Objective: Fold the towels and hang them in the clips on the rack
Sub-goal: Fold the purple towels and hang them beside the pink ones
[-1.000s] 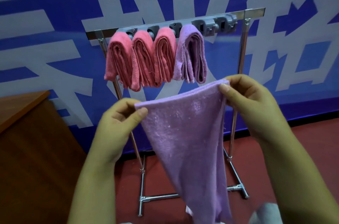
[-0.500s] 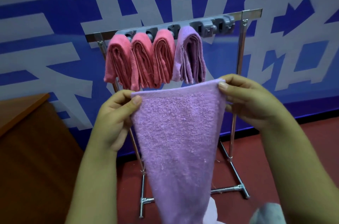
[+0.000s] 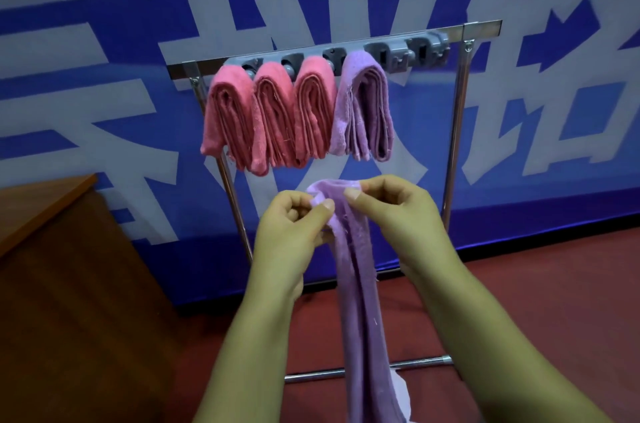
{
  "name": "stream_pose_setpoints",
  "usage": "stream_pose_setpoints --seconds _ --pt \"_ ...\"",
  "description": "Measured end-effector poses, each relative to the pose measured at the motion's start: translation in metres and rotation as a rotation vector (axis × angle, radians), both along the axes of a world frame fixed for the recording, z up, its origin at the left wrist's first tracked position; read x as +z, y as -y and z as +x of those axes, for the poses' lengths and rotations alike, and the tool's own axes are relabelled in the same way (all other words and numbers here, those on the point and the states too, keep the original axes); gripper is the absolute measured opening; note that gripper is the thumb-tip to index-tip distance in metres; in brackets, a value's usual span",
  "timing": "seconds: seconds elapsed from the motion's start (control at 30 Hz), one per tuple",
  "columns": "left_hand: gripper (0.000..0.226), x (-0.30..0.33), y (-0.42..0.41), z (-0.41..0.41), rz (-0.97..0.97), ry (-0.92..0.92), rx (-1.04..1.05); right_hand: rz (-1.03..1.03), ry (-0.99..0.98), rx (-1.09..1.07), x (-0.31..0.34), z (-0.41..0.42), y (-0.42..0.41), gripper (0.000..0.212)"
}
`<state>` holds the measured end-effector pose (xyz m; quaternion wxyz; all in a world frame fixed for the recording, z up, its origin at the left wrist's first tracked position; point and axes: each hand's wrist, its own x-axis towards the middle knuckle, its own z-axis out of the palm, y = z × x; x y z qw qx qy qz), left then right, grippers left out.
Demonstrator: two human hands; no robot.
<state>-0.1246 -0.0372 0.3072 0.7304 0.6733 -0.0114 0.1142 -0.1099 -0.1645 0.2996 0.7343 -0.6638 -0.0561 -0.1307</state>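
- The left hand [image 3: 292, 227] pinches the top of a loose lilac terry towel [image 3: 358, 287] between thumb and curled fingers; its grip is clamped on the cloth.
- The right hand [image 3: 391, 211] pinches the same top edge just beside it, the two hands almost touching.
- The towel is gathered into a narrow strip that hangs straight down between the forearms, out of view at the bottom.
- Behind and above the hands stands a chrome metal rack [image 3: 457, 132] with a grey plastic clip rail [image 3: 398, 50] along its top bar.
- Three folded pink towels [image 3: 266, 118] and one folded lilac towel [image 3: 367, 111] hang side by side in the clips.
- The two clips at the right end [image 3: 410, 54] hold nothing.
- A brown wooden surface [image 3: 41, 204] sits at the left, against a blue and white wall banner [image 3: 104, 76], above a red floor [image 3: 554, 301].
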Motion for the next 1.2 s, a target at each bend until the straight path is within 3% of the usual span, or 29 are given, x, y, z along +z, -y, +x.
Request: stream_pose_setpoints --seconds 0.37,0.63,0.9,1.07,1.2 --pt "0.005 0.013 0.007 -0.025 0.118 0.128 -0.023 0.059 0.038 0.148 0.013 -0.023 0.010 0.008" --pt "0.021 0.015 0.005 -0.035 0.257 0.207 -0.027 0.046 0.051 0.208 0.016 -0.029 0.016 0.008" --pt "0.032 0.015 0.005 -0.037 0.260 0.201 -0.048 -0.160 0.118 0.140 0.014 -0.030 0.020 0.017" --pt "0.038 0.016 0.001 -0.037 0.260 0.219 -0.132 -0.240 0.156 0.063 0.010 -0.025 0.020 0.010" --pt "0.021 0.013 -0.009 -0.034 0.409 0.386 0.054 -0.235 0.179 0.099 0.009 -0.026 0.019 0.008"
